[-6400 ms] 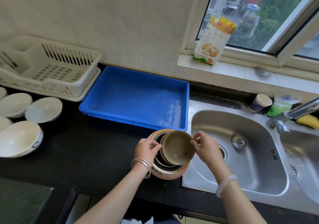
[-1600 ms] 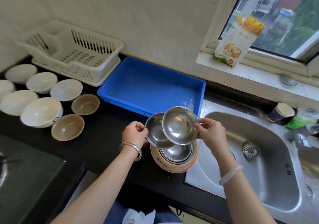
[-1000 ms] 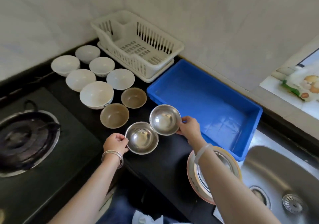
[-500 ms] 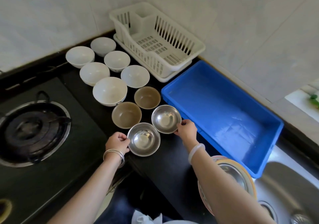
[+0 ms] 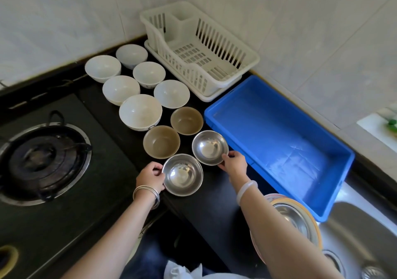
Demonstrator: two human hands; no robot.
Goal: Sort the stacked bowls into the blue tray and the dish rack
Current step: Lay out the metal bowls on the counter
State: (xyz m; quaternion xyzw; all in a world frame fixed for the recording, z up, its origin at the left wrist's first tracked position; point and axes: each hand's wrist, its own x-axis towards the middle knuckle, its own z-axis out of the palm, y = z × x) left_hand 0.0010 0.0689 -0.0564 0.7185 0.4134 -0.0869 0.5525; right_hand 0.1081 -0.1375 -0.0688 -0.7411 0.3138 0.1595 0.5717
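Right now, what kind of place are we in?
Most likely a home kitchen: a gas burner set in a black counter, a steel sink, and a white dish rack against tiled walls.

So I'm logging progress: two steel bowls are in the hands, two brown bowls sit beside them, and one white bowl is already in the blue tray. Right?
Not quite. The head view shows the blue tray holding nothing; all six white bowls sit on the counter. The rest holds: the left hand and right hand each hold a steel bowl, with two brown bowls beside them.

Bowls point(image 5: 140, 115) left of tray point(image 5: 335, 197), rack point(image 5: 247, 63)
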